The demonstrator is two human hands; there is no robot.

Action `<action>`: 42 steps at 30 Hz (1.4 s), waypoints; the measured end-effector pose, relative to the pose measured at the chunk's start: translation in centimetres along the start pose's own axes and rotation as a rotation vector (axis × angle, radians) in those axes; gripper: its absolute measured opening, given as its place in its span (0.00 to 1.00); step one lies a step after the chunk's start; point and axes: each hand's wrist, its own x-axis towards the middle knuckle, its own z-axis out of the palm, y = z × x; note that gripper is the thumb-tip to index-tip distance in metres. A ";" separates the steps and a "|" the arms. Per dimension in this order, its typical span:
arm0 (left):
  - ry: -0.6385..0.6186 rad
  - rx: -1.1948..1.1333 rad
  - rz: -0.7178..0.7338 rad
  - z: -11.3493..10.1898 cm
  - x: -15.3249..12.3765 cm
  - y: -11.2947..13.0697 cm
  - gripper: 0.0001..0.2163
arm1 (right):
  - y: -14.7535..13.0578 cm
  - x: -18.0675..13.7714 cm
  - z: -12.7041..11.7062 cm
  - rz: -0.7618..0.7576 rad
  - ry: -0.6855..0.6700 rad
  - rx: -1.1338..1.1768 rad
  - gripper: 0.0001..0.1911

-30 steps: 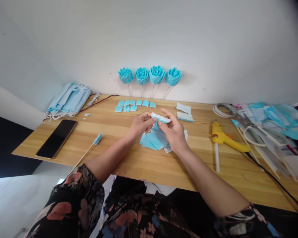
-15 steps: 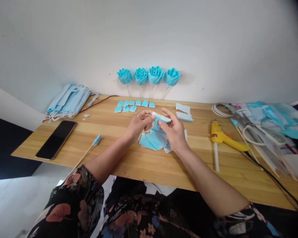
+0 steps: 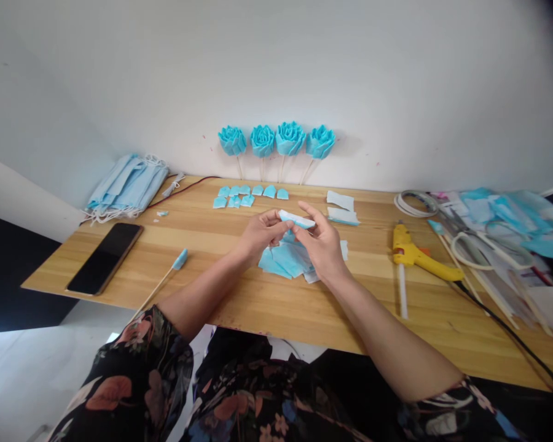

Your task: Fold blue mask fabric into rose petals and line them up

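Note:
Between my two hands is a small folded piece of blue-and-white mask fabric point(image 3: 297, 219). My left hand point(image 3: 260, 234) pinches its left end, and my right hand point(image 3: 323, 245) grips the right part with thumb and fingers. Under the hands lies a loose pile of blue fabric pieces point(image 3: 283, 261), partly hidden by my right hand. Beyond them, small folded blue petals point(image 3: 247, 201) sit in two rows. Two white-and-blue strips point(image 3: 343, 216) lie to the right of the petals.
Several blue fabric roses point(image 3: 290, 139) on sticks lean at the wall. Leftward are stacked face masks point(image 3: 126, 184), a phone point(image 3: 105, 259) and a blue-tipped stick point(image 3: 179, 259). A yellow glue gun point(image 3: 415, 255), scissors point(image 3: 472, 250) and a white cable coil point(image 3: 415, 204) lie on the right.
The fabric piece is folded over into a narrower strip, with more white showing. My left thumb has moved right, close to my right thumb.

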 end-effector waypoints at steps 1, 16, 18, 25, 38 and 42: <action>0.003 0.003 -0.002 0.0 0.0 0.0 0.12 | 0.0 0.0 0.0 0.001 -0.001 -0.003 0.28; 0.035 -0.006 0.007 0.1 -0.2 0.3 0.13 | -0.2 0.0 0.1 0.009 0.011 -0.006 0.28; 0.058 -0.016 0.008 0.1 -0.1 0.4 0.13 | -0.4 0.1 0.0 0.006 0.021 0.011 0.28; 0.113 -0.033 0.068 -0.1 0.0 0.4 0.15 | -0.8 0.1 -0.1 0.013 0.034 0.002 0.28; -0.049 0.143 -0.052 -0.2 0.1 -0.1 0.19 | -0.6 0.2 -0.3 0.035 0.068 0.046 0.30; -0.003 0.121 -0.051 -0.2 0.1 0.0 0.20 | -0.6 0.3 -0.3 0.004 0.075 0.016 0.29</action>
